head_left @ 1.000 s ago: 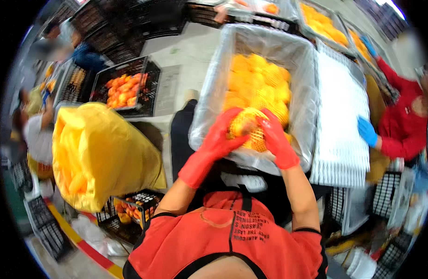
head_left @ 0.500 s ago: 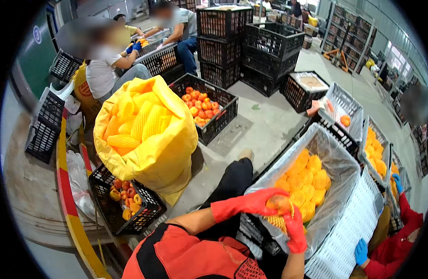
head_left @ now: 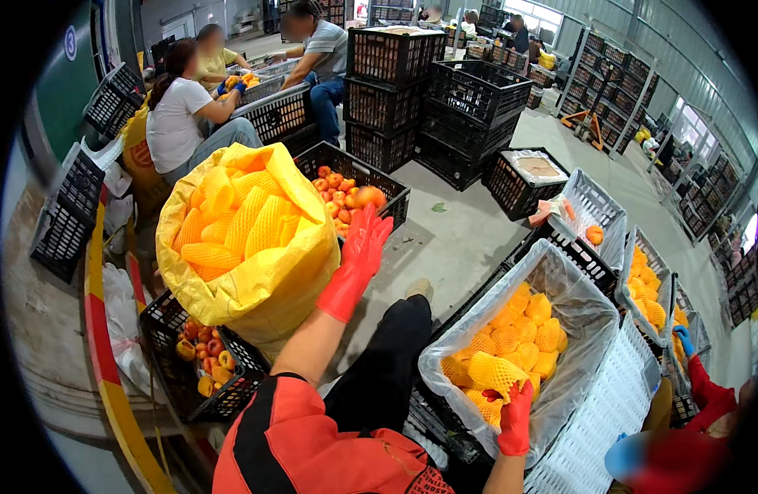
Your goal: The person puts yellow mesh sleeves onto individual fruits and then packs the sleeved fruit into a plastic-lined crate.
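Note:
My left hand (head_left: 361, 251), in a red rubber glove, reaches out with straight fingers beside the yellow sack (head_left: 231, 288). Just past its fingertips a motion-blurred red-orange peach (head_left: 371, 197) shows over the black crate of bare peaches (head_left: 343, 194). Nothing is gripped in that hand. My right hand (head_left: 517, 420), gloved in red too, is closed on a yellow foam net sleeve (head_left: 496, 372) above the plastic-lined crate (head_left: 589, 284). Inside that crate lie several fruits in yellow nets (head_left: 523, 329). Red glove fingertips show at the sleeve's open end.
Yellow foam nets (head_left: 251, 210) fill the sack. A low crate of damaged-looking fruit (head_left: 251, 366) stands at the left. Stacked black crates (head_left: 387, 90) rise behind. Co-workers sit at the upper left; at the right another person's blue-gloved hand (head_left: 683, 339) is near neighbouring crates (head_left: 642, 317).
My hands were together holding a peach at a foam net over the lined crate. My left hand has swung left and opened, the peach now beyond it; my right keeps the net.

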A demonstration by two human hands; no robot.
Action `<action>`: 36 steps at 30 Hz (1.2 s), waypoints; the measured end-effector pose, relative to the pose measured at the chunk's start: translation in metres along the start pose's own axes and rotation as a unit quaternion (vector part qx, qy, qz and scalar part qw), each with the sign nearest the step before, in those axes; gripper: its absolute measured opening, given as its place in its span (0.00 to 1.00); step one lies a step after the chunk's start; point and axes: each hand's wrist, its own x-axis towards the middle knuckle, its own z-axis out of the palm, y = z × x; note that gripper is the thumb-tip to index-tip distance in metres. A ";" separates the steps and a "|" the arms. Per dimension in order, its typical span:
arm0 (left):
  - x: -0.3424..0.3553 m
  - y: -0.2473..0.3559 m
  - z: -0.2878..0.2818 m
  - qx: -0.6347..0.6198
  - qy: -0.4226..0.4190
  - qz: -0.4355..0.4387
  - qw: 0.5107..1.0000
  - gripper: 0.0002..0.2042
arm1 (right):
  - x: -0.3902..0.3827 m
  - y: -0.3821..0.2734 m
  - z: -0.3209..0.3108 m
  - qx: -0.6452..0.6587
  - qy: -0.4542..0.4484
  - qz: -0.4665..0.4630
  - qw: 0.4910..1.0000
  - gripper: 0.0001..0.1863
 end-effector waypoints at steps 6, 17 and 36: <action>-0.119 0.057 0.070 0.116 -0.520 0.062 0.844 0.35 | 0.007 -0.006 0.002 0.034 -0.052 0.031 0.998 0.11; -0.106 0.153 -0.013 0.287 -0.017 0.249 0.925 0.15 | -0.007 -0.049 0.065 0.030 -0.064 -0.016 0.997 0.22; -0.040 0.149 -0.290 0.675 -0.074 0.017 0.734 0.12 | -0.006 -0.058 0.001 -0.032 0.041 0.009 0.999 0.17</action>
